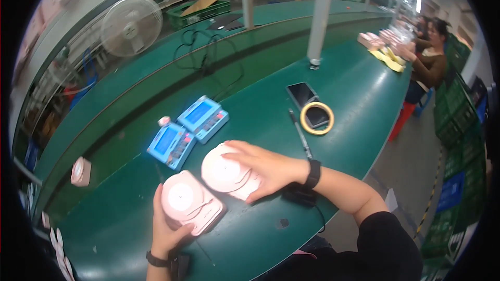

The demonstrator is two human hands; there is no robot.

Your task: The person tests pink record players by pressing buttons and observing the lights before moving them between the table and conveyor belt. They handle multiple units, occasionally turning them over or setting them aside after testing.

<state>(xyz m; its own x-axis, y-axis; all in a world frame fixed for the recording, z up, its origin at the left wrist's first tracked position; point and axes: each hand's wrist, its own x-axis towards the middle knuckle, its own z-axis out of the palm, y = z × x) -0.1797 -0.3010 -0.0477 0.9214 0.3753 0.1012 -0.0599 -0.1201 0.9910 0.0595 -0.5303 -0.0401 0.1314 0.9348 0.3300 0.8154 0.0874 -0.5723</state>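
Two pale pink devices, each shaped like a small record player with a round disc on top, are in my hands just above or on the green bench. My left hand (pixel 169 224) is closed around the side and front corner of the left device (pixel 190 202), thumb near its row of small buttons. Fingers of my right hand (pixel 260 166) spread over the top of the right device (pixel 219 171) and grip its edges, hiding part of the disc. The two devices sit close side by side. Just beyond them are two blue testers (pixel 171 144) with screens and buttons.
On the green bench (pixel 359 125) lie a yellow tape ring (pixel 332 119), a phone (pixel 302 93) and a pen (pixel 300 134). A black cabled box (pixel 299 194) is by my right wrist. Another pink device (pixel 80 171) stands far left. A co-worker (pixel 432 62) sits at the far right.
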